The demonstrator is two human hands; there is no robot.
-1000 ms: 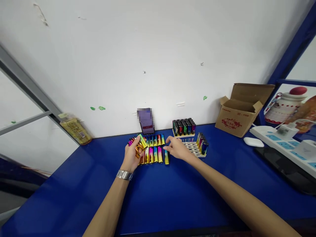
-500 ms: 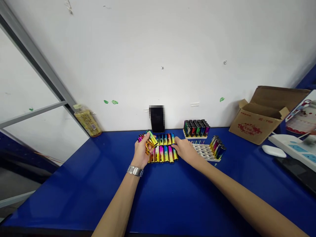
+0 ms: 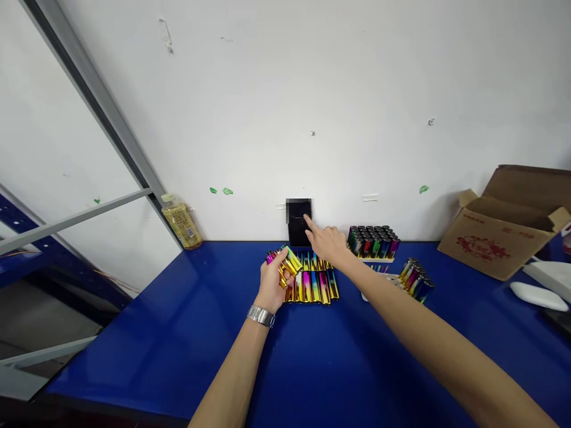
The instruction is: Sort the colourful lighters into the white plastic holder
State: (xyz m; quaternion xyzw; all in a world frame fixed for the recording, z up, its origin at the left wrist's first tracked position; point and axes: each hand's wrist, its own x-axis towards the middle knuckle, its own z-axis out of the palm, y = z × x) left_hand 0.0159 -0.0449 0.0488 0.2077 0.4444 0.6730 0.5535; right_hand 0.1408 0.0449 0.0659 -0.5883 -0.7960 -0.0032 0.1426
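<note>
My left hand [image 3: 273,283], with a metal watch on the wrist, is closed round a bundle of shiny rainbow-coloured lighter shells [image 3: 285,264]. Just right of it, rows of the same shells [image 3: 314,286] lie flat on the blue table [image 3: 178,333]. My right hand [image 3: 326,242] reaches over those rows with its index finger stretched out, the tip touching the dark screen of a phone [image 3: 298,223] that leans against the white wall. The other fingers are curled and hold nothing.
A rack full of black-capped lighters [image 3: 373,242] stands by the wall. A white holed tray [image 3: 392,278] with several lighters at its right end lies in front of it. An open cardboard box [image 3: 508,229], a white mouse [image 3: 539,295] and a yellow drink bottle [image 3: 181,223] are further off.
My right hand has lifted off the rows of shells and moved back to the phone, index finger now on its screen. The view has swung left. The left hand keeps its bundle.
</note>
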